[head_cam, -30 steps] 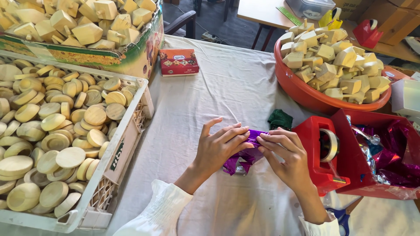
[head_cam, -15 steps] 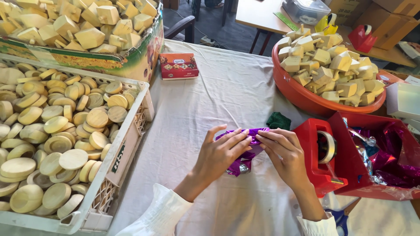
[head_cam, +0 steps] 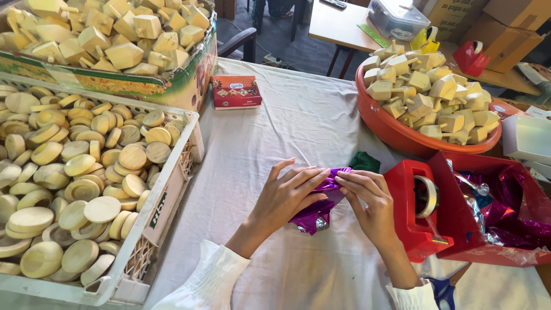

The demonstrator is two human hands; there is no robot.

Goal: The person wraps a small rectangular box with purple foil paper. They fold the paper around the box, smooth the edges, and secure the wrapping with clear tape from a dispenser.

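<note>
Surface: white cloth covered the counter (head_cam: 298,132), with a second wooden table and cardboard boxes behind it.
Left hand: the left hand (head_cam: 287,195) lay palm down over purple foil (head_cam: 318,209), fingers stretched along its top; grip pressing the foil, not clenched.
Right hand: the right hand (head_cam: 370,198) met it from the other side, fingertips pinching the foil's upper edge; grip closed on the foil.
Foil: it sat near the counter's middle, between both hands, crumpled round something I could not make out, its loose silver end touching the cloth.
Tape: a red tape dispenser (head_cam: 416,209) stood just beside the right hand.
Green cloth: a dark green scrap (head_cam: 364,162) lay just behind the foil.
Red box: a red box (head_cam: 493,212) of shiny foil sheets stood right of the dispenser.
Bowl: an orange bowl (head_cam: 396,129) held pale wooden blocks.
Crate: a white crate (head_cam: 166,195) on the left held round wooden discs.
Small box: a small red box (head_cam: 236,91) lay flat farther back.
Scissors: blue scissors (head_cam: 442,290) showed by the right wrist.
</note>
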